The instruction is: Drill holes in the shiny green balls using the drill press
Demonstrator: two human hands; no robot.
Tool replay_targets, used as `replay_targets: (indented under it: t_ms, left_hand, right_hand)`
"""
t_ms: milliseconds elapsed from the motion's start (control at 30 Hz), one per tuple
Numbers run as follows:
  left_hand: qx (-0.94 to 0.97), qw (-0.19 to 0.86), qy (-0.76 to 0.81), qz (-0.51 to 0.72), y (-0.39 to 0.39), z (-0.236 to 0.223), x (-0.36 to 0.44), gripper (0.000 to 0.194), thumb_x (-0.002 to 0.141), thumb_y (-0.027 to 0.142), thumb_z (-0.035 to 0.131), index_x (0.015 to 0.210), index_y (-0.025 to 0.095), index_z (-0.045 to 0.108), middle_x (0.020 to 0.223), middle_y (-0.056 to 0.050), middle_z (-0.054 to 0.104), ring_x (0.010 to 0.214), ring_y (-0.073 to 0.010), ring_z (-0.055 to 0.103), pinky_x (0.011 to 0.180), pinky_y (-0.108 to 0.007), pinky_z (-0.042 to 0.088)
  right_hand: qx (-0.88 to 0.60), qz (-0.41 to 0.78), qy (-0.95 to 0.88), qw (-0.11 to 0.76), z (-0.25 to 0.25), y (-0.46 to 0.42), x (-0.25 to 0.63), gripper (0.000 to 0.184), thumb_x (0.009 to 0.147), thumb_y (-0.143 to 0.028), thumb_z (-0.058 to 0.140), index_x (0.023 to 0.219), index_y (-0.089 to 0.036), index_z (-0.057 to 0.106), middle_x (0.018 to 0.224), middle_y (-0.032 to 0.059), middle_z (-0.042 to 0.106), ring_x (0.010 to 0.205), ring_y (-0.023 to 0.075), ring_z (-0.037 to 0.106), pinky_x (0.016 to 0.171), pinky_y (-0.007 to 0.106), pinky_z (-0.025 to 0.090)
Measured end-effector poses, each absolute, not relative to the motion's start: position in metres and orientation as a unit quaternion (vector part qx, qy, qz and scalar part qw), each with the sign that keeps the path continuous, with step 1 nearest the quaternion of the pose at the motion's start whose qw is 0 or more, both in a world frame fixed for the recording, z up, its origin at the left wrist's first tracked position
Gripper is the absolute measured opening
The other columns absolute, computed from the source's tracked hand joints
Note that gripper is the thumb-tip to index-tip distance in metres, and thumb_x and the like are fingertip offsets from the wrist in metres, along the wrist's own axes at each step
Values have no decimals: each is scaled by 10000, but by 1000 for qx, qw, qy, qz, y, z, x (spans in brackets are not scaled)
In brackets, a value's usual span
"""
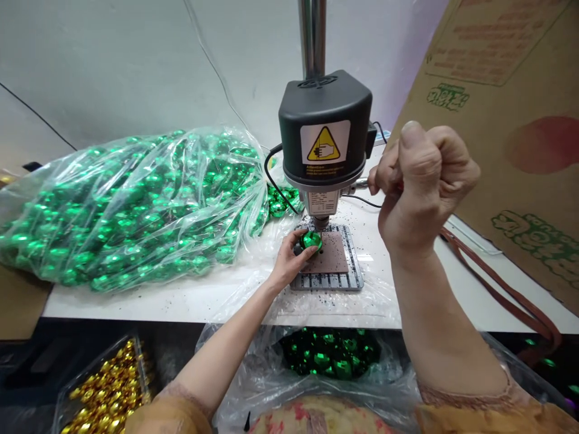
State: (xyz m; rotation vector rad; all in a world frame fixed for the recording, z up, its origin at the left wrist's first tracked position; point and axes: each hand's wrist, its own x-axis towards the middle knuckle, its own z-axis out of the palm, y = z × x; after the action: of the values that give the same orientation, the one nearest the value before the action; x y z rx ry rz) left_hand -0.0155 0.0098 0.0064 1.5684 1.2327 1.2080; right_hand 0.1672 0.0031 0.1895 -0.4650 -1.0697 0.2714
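Note:
My left hand (292,256) is closed round a shiny green faceted ball (312,240), thumb and fingers at its sides. It holds the ball over a brownish pad (333,262) on the slotted metal base (354,276), right below the chuck (321,223) of a black drill press (326,120). Whether the bit touches the ball is too small to make out. Raised at the right of the machine, my right hand (423,181) makes a fist round the drill press's lever; only a short metal piece of the lever (360,183) shows beside the fingers.
A large clear bag (136,211) of green balls lies left on the white table (181,304). Below the table edge, an open plastic bag holds more green balls (330,355), near a clear bin of gold balls (106,386). A cardboard box (497,138) stands right; dark shavings surround the base.

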Motion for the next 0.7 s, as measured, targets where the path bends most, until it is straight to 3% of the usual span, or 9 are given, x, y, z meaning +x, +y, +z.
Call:
replay_targets:
  t_ms: [267,467,700]
  left_hand:
    - [641,342,507,463,1,6,1,557,727,360,909,1227,226,704,1188,-98,675,1173,-311,641,1058,-487,511]
    - [647,362,483,466,-3,5,10,529,751,322,891,1227,224,683,1226,-96,681,1178,-295,638,1053,-467,506]
    - [661,346,481,460,-5,5,7,517,762,335,890,1223,234,680,1217,-84,689,1177,-291,630,1035,-452,506]
  right_hand:
    - [-204,137,-491,836,191,5,166,474,936,-313,672,589,-244,356,476,-78,292,426,85,297,450,301,248]
    - [-211,163,-502,823,199,7,168,446,937,-272,654,593,-246,372,484,-83,324,418,80,311,452,294,257]
    - [-174,103,-487,850,177,2,162,468,907,-233,638,580,-230,303,469,-81,281,406,80,301,474,305,270]
